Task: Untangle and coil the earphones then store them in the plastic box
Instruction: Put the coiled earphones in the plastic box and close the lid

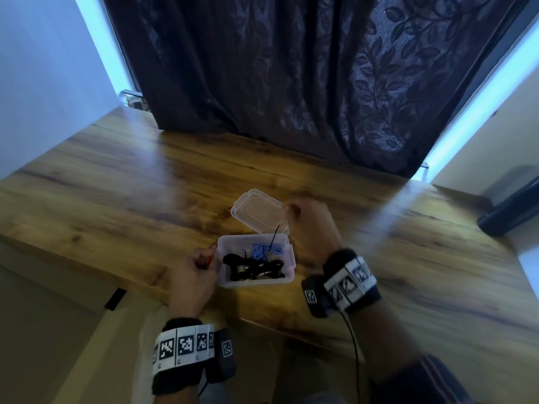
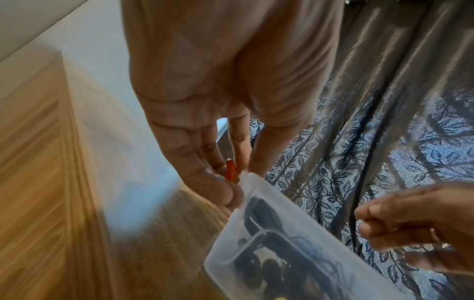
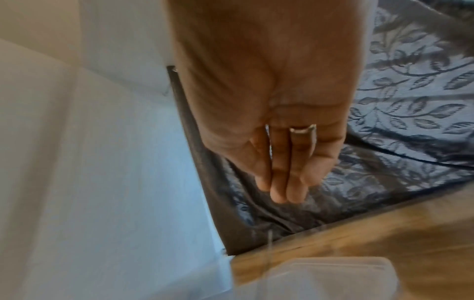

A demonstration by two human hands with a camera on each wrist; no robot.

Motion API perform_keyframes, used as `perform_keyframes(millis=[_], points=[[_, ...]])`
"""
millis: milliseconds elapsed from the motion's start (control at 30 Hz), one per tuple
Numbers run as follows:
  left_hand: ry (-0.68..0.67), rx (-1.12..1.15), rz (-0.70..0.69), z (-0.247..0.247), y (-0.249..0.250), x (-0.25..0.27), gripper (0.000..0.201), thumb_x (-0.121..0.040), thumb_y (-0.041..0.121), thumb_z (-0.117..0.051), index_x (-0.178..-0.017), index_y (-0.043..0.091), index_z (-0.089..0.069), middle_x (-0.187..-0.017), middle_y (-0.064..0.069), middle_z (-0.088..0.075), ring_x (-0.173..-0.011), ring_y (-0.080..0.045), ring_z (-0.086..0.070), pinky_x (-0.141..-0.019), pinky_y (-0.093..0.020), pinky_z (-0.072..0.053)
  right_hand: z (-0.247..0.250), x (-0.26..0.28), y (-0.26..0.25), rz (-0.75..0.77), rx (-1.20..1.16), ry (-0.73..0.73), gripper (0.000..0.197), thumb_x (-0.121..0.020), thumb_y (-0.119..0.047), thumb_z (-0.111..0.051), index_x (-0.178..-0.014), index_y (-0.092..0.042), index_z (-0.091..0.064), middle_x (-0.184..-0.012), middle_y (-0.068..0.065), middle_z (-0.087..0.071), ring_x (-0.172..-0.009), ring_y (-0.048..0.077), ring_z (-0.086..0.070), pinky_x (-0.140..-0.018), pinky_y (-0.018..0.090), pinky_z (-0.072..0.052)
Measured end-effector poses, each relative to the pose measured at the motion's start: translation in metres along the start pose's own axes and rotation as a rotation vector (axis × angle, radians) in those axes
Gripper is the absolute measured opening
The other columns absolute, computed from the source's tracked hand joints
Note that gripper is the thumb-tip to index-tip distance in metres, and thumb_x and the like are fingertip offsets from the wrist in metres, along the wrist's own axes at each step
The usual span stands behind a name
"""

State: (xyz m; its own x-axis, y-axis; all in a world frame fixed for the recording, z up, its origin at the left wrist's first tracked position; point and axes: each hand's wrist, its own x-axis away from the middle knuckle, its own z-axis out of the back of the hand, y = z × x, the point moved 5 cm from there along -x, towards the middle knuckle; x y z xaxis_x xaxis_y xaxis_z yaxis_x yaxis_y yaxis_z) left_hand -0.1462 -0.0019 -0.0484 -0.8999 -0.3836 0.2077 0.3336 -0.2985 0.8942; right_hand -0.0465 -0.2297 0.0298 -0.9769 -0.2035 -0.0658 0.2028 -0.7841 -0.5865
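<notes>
The clear plastic box (image 1: pixel 287 252) stands on the wooden table with its lid (image 1: pixel 256 209) swung open behind it. Inside lie tangled black earphones (image 1: pixel 250 266) and a blue cord (image 1: pixel 262 250). My left hand (image 1: pixel 204 262) is at the box's left end, where its fingers (image 2: pixel 220 190) pinch a small orange tab (image 2: pixel 231 170) on the box (image 2: pixel 256 205). My right hand (image 1: pixel 291 209) is raised over the lid and pinches a thin black earphone cable (image 1: pixel 275 236) that rises from the box. In the right wrist view its fingers (image 3: pixel 282 182) are curled and the lid (image 3: pixel 320 272) is blurred below.
The wooden table (image 1: pixel 131 199) stretches to the left and right of the box, and its front edge runs just behind my left wrist. A dark leaf-patterned curtain (image 1: pixel 291 83) hangs onto the table's far side. At the far right edge lies a dark object (image 1: pixel 507 211).
</notes>
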Motion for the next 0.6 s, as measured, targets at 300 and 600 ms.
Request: perform_keyframes(millis=[300, 600], points=[[0.009, 0.024, 0.032, -0.001, 0.004, 0.002, 0.019, -0.094, 0.024, -0.064, -0.111, 0.016, -0.069, -0.093, 0.003, -0.068, -0.093, -0.018, -0.064, -0.089, -0.046, -0.055, -0.036, -0.085, 0.076, -0.332, 0.248, -0.417, 0.013, -0.092, -0.021, -0.065, -0.089, -0.013, -0.056, -0.099, 0.009, -0.058, -0.089, 0.024, -0.059, -0.069, 0.032, -0.048], [0.020, -0.001, 0.016, 0.000, 0.006, 0.004, 0.019, -0.094, 0.028, -0.064, -0.109, 0.018, -0.069, -0.088, 0.007, -0.068, -0.082, -0.005, -0.060, -0.066, -0.026, -0.046, 0.008, -0.053, 0.053, -0.240, -0.081, -0.220, 0.009, -0.090, -0.006, -0.060, -0.096, -0.011, -0.063, -0.094, 0.009, -0.071, -0.083, 0.020, -0.066, -0.077, 0.036, -0.057]])
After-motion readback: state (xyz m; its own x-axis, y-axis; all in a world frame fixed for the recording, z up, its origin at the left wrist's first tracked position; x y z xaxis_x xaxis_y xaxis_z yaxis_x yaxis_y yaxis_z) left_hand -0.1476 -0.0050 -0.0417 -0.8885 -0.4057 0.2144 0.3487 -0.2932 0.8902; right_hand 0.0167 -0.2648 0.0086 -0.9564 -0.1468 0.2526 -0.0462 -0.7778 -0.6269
